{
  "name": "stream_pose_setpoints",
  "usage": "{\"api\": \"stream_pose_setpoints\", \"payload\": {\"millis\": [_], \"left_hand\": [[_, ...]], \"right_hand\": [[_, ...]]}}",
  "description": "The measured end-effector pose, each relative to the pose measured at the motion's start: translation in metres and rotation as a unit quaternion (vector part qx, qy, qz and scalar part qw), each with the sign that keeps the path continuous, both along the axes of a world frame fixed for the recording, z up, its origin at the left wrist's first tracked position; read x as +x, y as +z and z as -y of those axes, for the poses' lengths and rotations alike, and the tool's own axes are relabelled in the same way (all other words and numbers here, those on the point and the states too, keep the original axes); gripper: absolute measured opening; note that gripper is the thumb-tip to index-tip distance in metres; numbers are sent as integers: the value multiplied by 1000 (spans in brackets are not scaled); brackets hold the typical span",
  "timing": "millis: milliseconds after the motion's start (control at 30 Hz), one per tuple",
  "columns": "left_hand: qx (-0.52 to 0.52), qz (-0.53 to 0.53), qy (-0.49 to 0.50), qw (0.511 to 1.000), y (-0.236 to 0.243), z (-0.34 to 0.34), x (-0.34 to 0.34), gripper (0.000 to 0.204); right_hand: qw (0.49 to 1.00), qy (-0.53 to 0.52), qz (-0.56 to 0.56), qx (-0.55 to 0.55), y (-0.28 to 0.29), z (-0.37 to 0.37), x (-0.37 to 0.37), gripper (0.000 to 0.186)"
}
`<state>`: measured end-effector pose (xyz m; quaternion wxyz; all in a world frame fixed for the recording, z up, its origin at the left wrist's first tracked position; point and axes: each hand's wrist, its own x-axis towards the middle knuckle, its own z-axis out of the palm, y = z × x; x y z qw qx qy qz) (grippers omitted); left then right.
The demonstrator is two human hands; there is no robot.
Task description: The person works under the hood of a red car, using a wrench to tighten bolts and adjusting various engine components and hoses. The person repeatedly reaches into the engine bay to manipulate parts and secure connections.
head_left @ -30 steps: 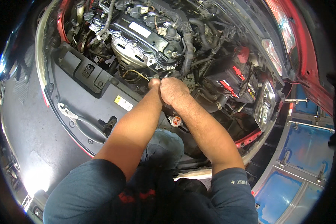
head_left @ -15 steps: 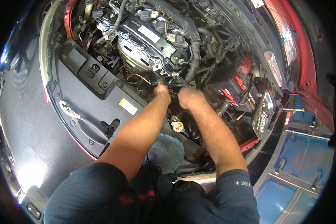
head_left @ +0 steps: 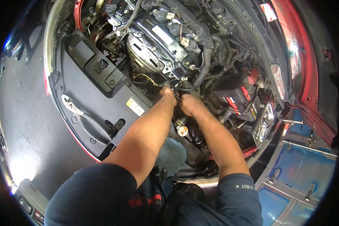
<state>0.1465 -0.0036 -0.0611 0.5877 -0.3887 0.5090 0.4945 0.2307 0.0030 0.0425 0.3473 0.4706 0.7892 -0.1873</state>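
Both my hands reach into a car's engine bay, just in front of the engine (head_left: 158, 41). My left hand (head_left: 168, 93) is closed, its fingers mostly hidden, beside a wire with a yellowish sleeve (head_left: 147, 78). A short gap to the right is my right hand (head_left: 191, 105), also closed, knuckles up. A thin dark piece (head_left: 178, 97) shows between the two hands; I cannot tell whether it is a cable or a tool. Below my hands sits the radiator cap (head_left: 182, 131) with an orange label. A dark corrugated hose (head_left: 205, 69) curves down behind them.
Slip-joint pliers (head_left: 84, 116) lie on the black plastic front cover (head_left: 75, 83) at left. The car battery (head_left: 235, 94) stands to the right of my hands, near the headlight (head_left: 264, 122). Blue metal-framed panels (head_left: 301, 162) are at the lower right.
The whole view has shifted, so the engine bay appears slightly further right and lower. My right hand has come a little closer to my left, narrowing the gap between them.
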Motion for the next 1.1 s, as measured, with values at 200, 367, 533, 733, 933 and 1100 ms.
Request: {"api": "stream_pose_setpoints", "payload": {"millis": [200, 367, 533, 733, 933, 1100], "left_hand": [[4, 15, 67, 998, 3, 5, 1, 27], [6, -4, 49, 999, 7, 3, 4, 31], [-25, -39, -168, 985, 7, 5, -13, 39], [-25, -36, -130, 991, -12, -5, -11, 42], [-26, -34, -145, 988, -26, -7, -13, 45], [-47, -27, -139, 989, -20, -6, -6, 48]], "right_hand": [[994, -9, -95, 55, -7, 11, 25, 33], [995, -3, -70, 71, 2, 13, 17, 28], [983, 165, 45, 62, 29, 7, -72, 23], [989, 110, 80, 49, 15, -1, -80, 30], [992, 69, 59, -83, 8, -18, -50, 38], [995, 40, 57, -64, 18, -14, -51, 38]]}}
